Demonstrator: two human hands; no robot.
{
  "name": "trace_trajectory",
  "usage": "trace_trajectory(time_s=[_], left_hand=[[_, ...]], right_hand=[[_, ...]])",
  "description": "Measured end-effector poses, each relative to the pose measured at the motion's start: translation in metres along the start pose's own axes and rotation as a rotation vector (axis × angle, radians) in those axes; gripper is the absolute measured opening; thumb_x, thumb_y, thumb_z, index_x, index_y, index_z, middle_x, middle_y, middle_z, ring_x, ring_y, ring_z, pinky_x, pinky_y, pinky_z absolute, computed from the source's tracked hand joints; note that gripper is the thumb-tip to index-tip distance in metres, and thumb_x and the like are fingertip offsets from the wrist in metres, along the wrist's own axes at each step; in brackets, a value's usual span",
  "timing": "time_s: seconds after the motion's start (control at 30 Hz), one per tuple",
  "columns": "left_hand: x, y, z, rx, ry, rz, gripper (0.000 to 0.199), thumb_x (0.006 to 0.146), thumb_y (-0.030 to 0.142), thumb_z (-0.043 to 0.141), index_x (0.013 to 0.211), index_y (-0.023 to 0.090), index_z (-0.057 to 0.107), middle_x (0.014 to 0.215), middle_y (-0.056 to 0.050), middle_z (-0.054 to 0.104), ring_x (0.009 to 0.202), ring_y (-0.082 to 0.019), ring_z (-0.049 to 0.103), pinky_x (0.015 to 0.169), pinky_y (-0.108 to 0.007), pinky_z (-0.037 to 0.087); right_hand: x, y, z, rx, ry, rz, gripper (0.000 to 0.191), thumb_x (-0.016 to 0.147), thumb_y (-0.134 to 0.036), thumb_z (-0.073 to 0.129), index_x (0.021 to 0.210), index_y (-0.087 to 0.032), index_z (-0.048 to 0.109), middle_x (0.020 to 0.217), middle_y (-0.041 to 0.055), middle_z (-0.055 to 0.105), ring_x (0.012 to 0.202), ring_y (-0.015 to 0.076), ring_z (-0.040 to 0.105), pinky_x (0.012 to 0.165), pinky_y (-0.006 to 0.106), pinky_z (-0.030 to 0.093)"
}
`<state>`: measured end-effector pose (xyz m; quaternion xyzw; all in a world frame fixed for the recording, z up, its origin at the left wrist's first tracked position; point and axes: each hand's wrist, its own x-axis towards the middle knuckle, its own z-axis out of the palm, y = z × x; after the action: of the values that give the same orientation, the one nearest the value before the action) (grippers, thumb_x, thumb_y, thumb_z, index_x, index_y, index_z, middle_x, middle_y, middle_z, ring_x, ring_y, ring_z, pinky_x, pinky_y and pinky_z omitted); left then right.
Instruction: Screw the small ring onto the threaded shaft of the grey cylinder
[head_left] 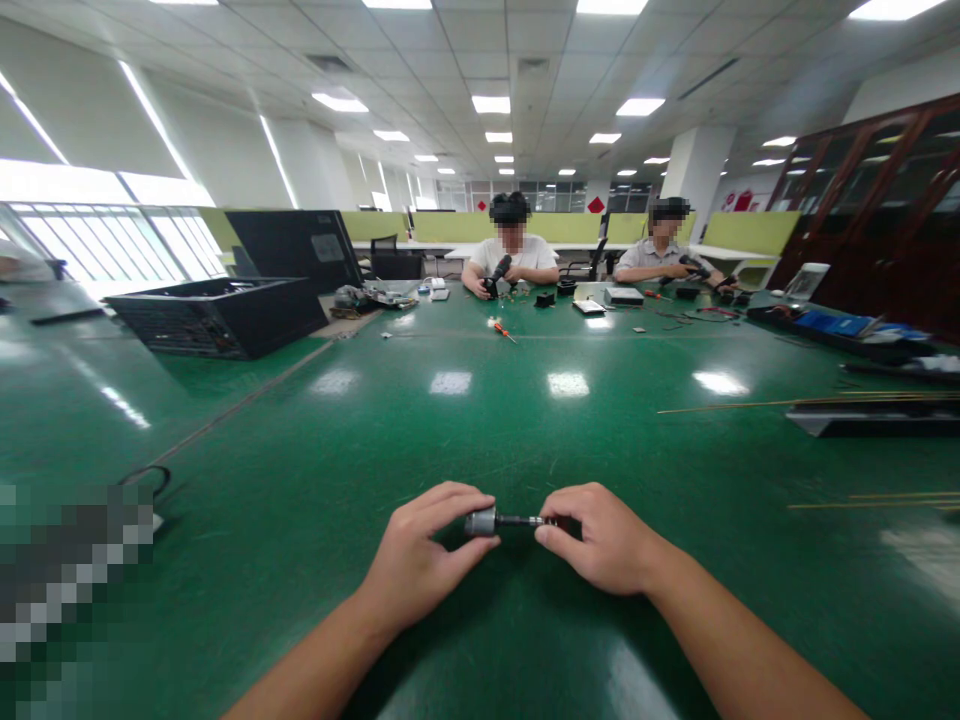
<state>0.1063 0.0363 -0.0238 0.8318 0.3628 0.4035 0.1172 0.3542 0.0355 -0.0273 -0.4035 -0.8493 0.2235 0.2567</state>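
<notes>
metal cylinder (481, 521) in my left hand (416, 550), held sideways just over or on the green table (420, 430) in front of me; i can't tell if it touches. my left thumb and fingers are clamped on the cylinder, and a thin dark rod (516, 520) runs from it to my right hand (604, 545), whose thumb and fingertips are pinched on the rod's other end. farther out lies an orange screwdriver (502, 330), and beyond it a person (534, 256) in a white shirt holds a dark tool (500, 271).
</notes>
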Motion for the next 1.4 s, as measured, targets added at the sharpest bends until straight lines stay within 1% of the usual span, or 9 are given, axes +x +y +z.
trace_trajectory(time_s=[0.43, 0.8, 0.9, 1.0, 1.1, 1.17, 1.23, 1.3, 1.4], left_hand=[[0.001, 0.0, 0.0, 0.009, 0.008, -0.009, 0.028, 0.076, 0.019, 0.078, 0.103, 0.024, 0.073, 0.098, -0.004, 0.073, 0.088, -0.017, 0.07, 0.081, -0.026, 0.057], [0.002, -0.005, -0.003, 0.04, 0.007, -0.053, 0.027, 0.077, 0.024, 0.077, 0.103, 0.022, 0.072, 0.097, -0.005, 0.073, 0.088, -0.019, 0.069, 0.081, -0.031, 0.057], [0.004, -0.01, -0.006, 0.094, 0.026, -0.118, 0.025, 0.077, 0.03, 0.078, 0.1, 0.023, 0.072, 0.093, -0.004, 0.072, 0.086, -0.02, 0.067, 0.079, -0.033, 0.056], [0.005, -0.019, -0.005, 0.078, 0.046, -0.254, 0.028, 0.078, 0.036, 0.075, 0.101, 0.021, 0.07, 0.095, -0.005, 0.072, 0.087, -0.021, 0.068, 0.079, -0.034, 0.056], [0.007, -0.03, 0.0, -0.105, 0.067, -0.405, 0.042, 0.081, 0.042, 0.071, 0.115, 0.017, 0.065, 0.105, -0.008, 0.072, 0.094, -0.022, 0.07, 0.086, -0.035, 0.057], [0.008, -0.035, 0.001, -0.255, 0.077, -0.471, 0.052, 0.082, 0.046, 0.07, 0.123, 0.016, 0.06, 0.11, -0.01, 0.072, 0.099, -0.022, 0.071, 0.089, -0.035, 0.058], [0.009, -0.036, -0.005, -0.342, 0.1, -0.509, 0.054, 0.081, 0.048, 0.071, 0.121, 0.014, 0.061, 0.107, -0.011, 0.074, 0.097, -0.023, 0.072, 0.086, -0.034, 0.059], [0.007, -0.036, -0.02, -0.347, 0.14, -0.523, 0.051, 0.078, 0.05, 0.074, 0.112, 0.014, 0.064, 0.103, -0.011, 0.075, 0.095, -0.024, 0.073, 0.082, -0.031, 0.061], [-0.011, -0.04, -0.062, -0.187, 0.188, -0.549, 0.047, 0.075, 0.051, 0.077, 0.106, 0.017, 0.065, 0.095, -0.007, 0.078, 0.089, -0.025, 0.075, 0.069, -0.026, 0.061]], right_hand=[[0.0, 0.001, -0.001, -0.005, -0.001, 0.02, 0.019, 0.091, -0.027, 0.057, 0.077, -0.017, 0.066, 0.069, -0.0005, 0.061, 0.065, 0.0129, 0.054, 0.063, 0.025, 0.033], [0.0, 0.002, -0.001, -0.015, 0.002, 0.02, 0.017, 0.09, -0.027, 0.058, 0.08, -0.017, 0.068, 0.072, 0.0007, 0.064, 0.068, 0.0142, 0.057, 0.065, 0.025, 0.036], [0.0, 0.003, -0.001, -0.009, 0.002, 0.022, 0.017, 0.091, -0.027, 0.058, 0.08, -0.017, 0.067, 0.073, 0.0007, 0.065, 0.068, 0.014, 0.057, 0.065, 0.025, 0.036], [0.001, 0.003, -0.001, -0.012, 0.0, 0.038, 0.021, 0.093, -0.029, 0.056, 0.078, -0.017, 0.065, 0.071, 0.0002, 0.064, 0.067, 0.0134, 0.057, 0.064, 0.025, 0.035], [0.003, 0.003, -0.002, -0.02, 0.009, 0.061, 0.025, 0.094, -0.03, 0.053, 0.076, -0.017, 0.063, 0.07, -0.0002, 0.062, 0.067, 0.0129, 0.055, 0.063, 0.024, 0.033], [0.004, 0.004, -0.003, -0.028, 0.016, 0.076, 0.026, 0.095, -0.03, 0.052, 0.075, -0.017, 0.063, 0.07, -0.0004, 0.061, 0.066, 0.0126, 0.054, 0.062, 0.024, 0.032], [0.004, 0.005, -0.003, -0.036, 0.019, 0.088, 0.026, 0.095, -0.031, 0.053, 0.075, -0.017, 0.063, 0.069, -0.0003, 0.061, 0.065, 0.0124, 0.053, 0.061, 0.024, 0.031], [0.004, 0.006, -0.002, -0.037, 0.019, 0.093, 0.026, 0.095, -0.031, 0.053, 0.076, -0.017, 0.064, 0.069, 0.0001, 0.062, 0.065, 0.0125, 0.054, 0.061, 0.024, 0.031], [0.004, 0.006, -0.002, -0.027, 0.018, 0.099, 0.025, 0.095, -0.032, 0.054, 0.08, -0.016, 0.067, 0.072, 0.0013, 0.064, 0.066, 0.0131, 0.055, 0.061, 0.024, 0.032]])
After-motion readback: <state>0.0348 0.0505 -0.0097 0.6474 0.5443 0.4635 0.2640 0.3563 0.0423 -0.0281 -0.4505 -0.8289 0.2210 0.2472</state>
